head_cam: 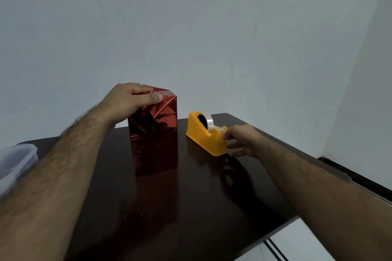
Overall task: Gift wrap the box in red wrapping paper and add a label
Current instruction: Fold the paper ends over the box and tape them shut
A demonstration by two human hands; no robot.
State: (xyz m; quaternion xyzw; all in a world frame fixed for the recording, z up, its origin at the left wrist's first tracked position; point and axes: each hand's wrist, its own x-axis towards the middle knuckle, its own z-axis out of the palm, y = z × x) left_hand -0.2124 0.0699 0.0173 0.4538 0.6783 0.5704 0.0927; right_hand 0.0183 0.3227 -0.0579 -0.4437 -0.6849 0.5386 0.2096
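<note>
A tall box wrapped in shiny red paper [154, 140] stands upright on the dark table [191, 207]. My left hand [129, 99] rests on its top, with the thumb pressing the folded paper flap down at the top front edge. To the right sits a yellow tape dispenser [203, 135] with a roll of clear tape [209, 122]. At the dispenser's cutter end, my right hand [241, 140] pinches the tape end with thumb and forefinger while the other fingers spread beside the base. No label is in view.
A clear plastic container [14, 161] stands at the table's left edge. A plain wall rises behind the table. The table's right edge runs diagonally, with white floor [297, 239] below it.
</note>
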